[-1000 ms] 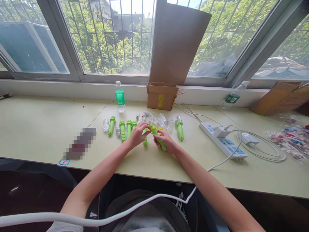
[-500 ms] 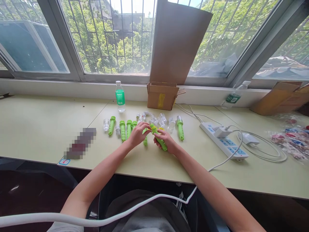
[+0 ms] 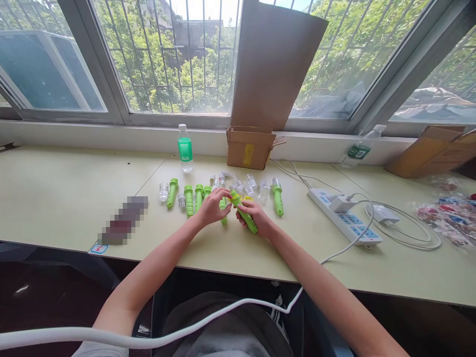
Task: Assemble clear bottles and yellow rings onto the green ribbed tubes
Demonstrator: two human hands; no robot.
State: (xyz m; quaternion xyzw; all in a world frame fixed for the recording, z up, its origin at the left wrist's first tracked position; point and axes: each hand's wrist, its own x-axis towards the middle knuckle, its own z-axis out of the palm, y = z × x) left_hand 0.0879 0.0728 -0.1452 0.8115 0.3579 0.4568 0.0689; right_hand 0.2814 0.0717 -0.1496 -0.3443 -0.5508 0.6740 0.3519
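My right hand is wrapped round a green plastic handle that points up and left, with a yellow ring near its top end. My left hand has its fingers pinched at that top end, touching the ring. Both hands hover just above the pale table. Behind them lie several more green handles in a row and several small clear caps. One further green handle with a clear cap on it lies to the right of my hands.
A green-labelled water bottle and an open cardboard box stand by the window sill. To the right sit a white power strip with cables, a second bottle, and plastic bags. A white cable crosses my lap.
Little differs. My left fingers have shifted slightly on the top of the green handle; my right hand keeps its hold in the same spot.
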